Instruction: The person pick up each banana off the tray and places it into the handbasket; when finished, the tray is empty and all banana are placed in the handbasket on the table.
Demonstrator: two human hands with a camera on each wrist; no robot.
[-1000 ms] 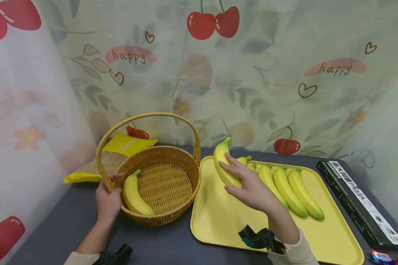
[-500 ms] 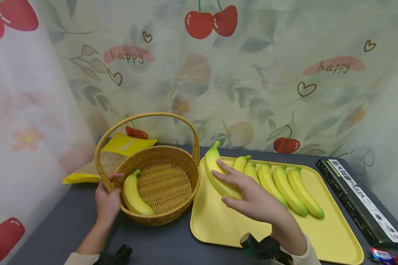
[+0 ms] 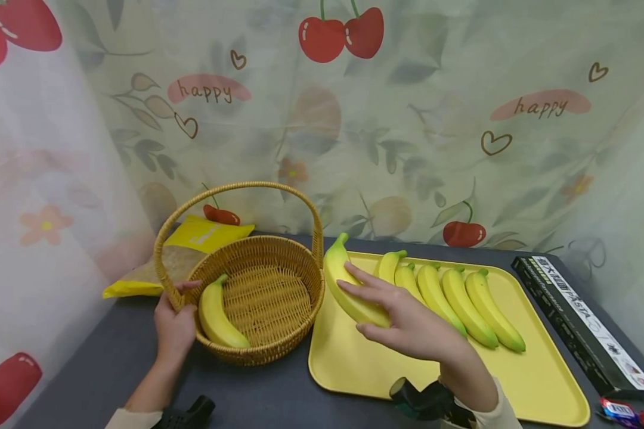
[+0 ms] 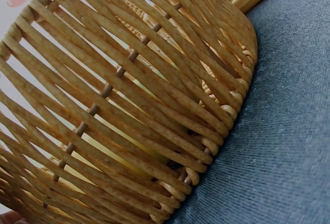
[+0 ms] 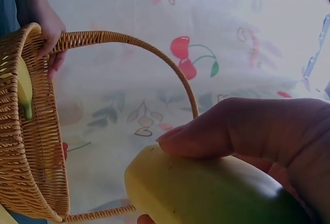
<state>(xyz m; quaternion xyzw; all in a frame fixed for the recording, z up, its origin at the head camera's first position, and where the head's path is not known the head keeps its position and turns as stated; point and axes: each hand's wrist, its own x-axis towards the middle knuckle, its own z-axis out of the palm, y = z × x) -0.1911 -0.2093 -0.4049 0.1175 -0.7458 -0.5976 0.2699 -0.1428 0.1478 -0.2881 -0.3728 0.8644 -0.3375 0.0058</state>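
Note:
My right hand point(image 3: 408, 316) grips a yellow banana point(image 3: 349, 292) above the left part of a yellow tray point(image 3: 349, 369). In the right wrist view, the thumb presses along the side of this banana point(image 5: 206, 188). At the left, my left hand point(image 3: 174, 325) holds the wicker basket point(image 3: 257, 354) at its rim where the arched handle joins. One banana point(image 3: 217, 316) lies inside the basket, against its left wall. The left wrist view is filled by the basket's woven side point(image 4: 118, 90). Several more bananas point(image 3: 469, 310) lie in a row on the tray.
Behind the basket leans a yellow packet point(image 3: 193, 241). A long black pasta box point(image 3: 585, 328) lies along the tray's right side, with small red and blue wrapped items point(image 3: 619, 411) near it. A patterned curtain point(image 3: 434, 119) hangs behind the dark table point(image 3: 257, 399).
My right hand has carried the banana left, away from the row and toward the basket. My left hand and the basket stay in place.

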